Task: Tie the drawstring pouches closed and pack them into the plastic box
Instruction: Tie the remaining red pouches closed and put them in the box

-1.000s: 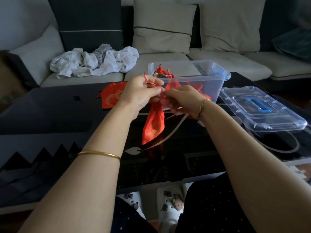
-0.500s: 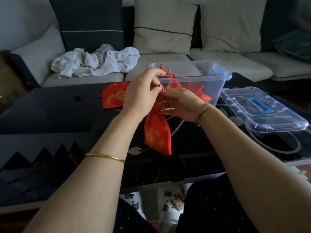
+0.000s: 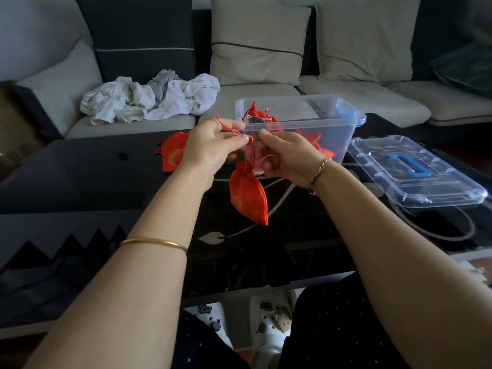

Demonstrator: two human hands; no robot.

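Above the glossy black worktop [image 3: 80,179], a small red fabric pouch [image 3: 247,195] with faint gold print hangs by its thin red drawstring [image 3: 233,131], its neck gathered and its body soft and teardrop-shaped. The left hand [image 3: 210,150] and right hand [image 3: 287,158] meet just over it. The left fingers [image 3: 241,141] pinch the cord, a loop rising over the knuckles. The right fingers [image 3: 266,135] pinch its other end. The pouch dangles below both.

Just behind stands the clear plastic box [image 3: 335,134], open, with more red pouches [image 3: 259,115] inside. Its transparent lid [image 3: 415,182] with a blue handle lies to the right, and a flat red pouch [image 3: 174,153] lies to the left.
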